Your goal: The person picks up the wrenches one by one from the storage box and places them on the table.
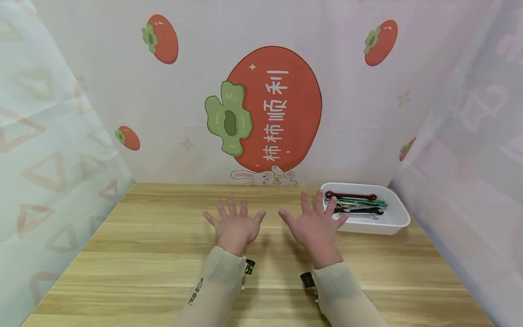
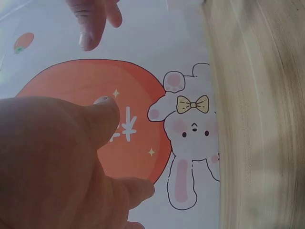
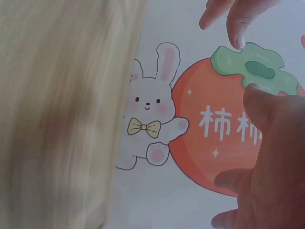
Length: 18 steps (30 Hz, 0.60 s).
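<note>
Both hands are held out over the wooden table, fingers spread, with nothing in them. In the head view my left hand (image 1: 238, 227) is left of centre, its thumb toward the other hand. My right hand (image 1: 316, 225) is right of centre, and its outer fingertips overlap the near left side of a white bin (image 1: 396, 222). Inside the bin lies a pile of several wrenches (image 1: 361, 211), among them a dark red wrench (image 1: 353, 196), black, green and silver ones. Each wrist view shows its own hand (image 2: 62, 157) large, with the other hand's fingertips above.
The wood-grain table (image 1: 163, 263) reaches back to a printed cloth wall (image 1: 347, 136) with a big persimmon and a rabbit. Pale cloth sides stand at left (image 1: 45, 159) and right (image 1: 474, 159). Small black cameras (image 1: 307, 280) sit at the wrists.
</note>
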Tool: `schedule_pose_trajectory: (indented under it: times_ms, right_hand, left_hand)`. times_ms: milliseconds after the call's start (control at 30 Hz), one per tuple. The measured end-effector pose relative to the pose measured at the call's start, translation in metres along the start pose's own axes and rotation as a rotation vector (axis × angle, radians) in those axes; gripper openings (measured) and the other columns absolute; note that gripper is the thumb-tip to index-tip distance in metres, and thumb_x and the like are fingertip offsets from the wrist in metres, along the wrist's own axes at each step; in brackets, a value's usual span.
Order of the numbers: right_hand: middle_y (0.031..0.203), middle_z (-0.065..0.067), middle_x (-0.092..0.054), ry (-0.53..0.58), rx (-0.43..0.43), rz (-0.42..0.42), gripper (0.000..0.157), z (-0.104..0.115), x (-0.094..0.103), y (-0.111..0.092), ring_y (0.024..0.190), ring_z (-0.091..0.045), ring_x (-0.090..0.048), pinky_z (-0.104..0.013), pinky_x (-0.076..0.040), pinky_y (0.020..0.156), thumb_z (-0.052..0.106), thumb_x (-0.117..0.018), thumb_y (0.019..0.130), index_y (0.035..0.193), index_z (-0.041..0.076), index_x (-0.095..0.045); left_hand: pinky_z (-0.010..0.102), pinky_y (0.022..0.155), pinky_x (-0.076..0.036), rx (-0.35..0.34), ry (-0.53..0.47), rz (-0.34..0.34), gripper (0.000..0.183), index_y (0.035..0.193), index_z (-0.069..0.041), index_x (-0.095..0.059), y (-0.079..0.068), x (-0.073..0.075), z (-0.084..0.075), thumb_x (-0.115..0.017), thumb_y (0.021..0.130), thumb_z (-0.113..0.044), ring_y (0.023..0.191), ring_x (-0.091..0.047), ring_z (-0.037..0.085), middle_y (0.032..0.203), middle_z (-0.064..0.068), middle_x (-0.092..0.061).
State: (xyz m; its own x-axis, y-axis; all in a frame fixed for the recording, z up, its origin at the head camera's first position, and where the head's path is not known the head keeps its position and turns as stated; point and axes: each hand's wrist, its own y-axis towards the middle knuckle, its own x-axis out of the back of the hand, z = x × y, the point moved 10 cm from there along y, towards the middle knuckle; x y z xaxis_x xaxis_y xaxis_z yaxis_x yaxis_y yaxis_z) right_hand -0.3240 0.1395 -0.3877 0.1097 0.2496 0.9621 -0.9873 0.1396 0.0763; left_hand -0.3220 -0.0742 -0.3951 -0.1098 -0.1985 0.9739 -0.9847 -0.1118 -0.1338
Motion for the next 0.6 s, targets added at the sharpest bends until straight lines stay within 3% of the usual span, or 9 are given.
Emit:
schedule_pose_trajectory:
  times_ms: [133, 333, 467, 600]
  right_hand:
    - [0.164, -0.021, 0.002, 0.002, -0.005, -0.01, 0.113, -0.007, 0.0, 0.002, 0.141, -0.055, 0.014, -0.081, 0.014, 0.094, 0.095, -0.024, 0.075, 0.16, 0.02, -0.025]
    - [0.163, -0.022, 0.002, 0.096, -0.018, -0.019, 0.112, -0.03, 0.014, 0.011, 0.14, -0.057, 0.013, -0.084, 0.014, 0.09, 0.091, -0.038, 0.077, 0.161, 0.019, -0.02]
    - [0.164, -0.021, 0.005, 0.163, -0.05, -0.026, 0.115, -0.067, 0.037, 0.021, 0.139, -0.062, 0.008, -0.089, 0.002, 0.086, 0.091, -0.041, 0.076, 0.162, 0.019, -0.012]
    - [0.162, -0.026, 0.007, 0.23, -0.068, -0.052, 0.115, -0.123, 0.061, 0.032, 0.134, -0.068, -0.003, -0.089, -0.013, 0.086, 0.086, -0.043, 0.081, 0.161, 0.013, -0.005]
  left_hand:
    - [0.075, 0.099, 0.018, -0.001, -0.004, 0.001, 0.084, 0.16, -0.023, -0.022, 0.001, -0.002, 0.0, -0.024, 0.095, -0.075, 0.144, 0.015, 0.047, 0.165, 0.016, 0.003]
    - [0.076, 0.099, 0.017, 0.002, -0.016, -0.003, 0.083, 0.16, -0.023, -0.024, 0.002, -0.001, 0.003, -0.026, 0.095, -0.074, 0.144, 0.014, 0.048, 0.165, 0.016, 0.003]
    - [0.076, 0.098, 0.017, 0.007, -0.018, 0.001, 0.083, 0.16, -0.023, -0.024, 0.004, -0.002, 0.006, -0.026, 0.095, -0.074, 0.144, 0.014, 0.047, 0.165, 0.016, 0.003]
    - [0.077, 0.097, 0.017, 0.006, -0.016, 0.005, 0.081, 0.16, -0.024, -0.025, 0.004, -0.004, 0.009, -0.027, 0.095, -0.074, 0.144, 0.014, 0.048, 0.164, 0.017, 0.004]
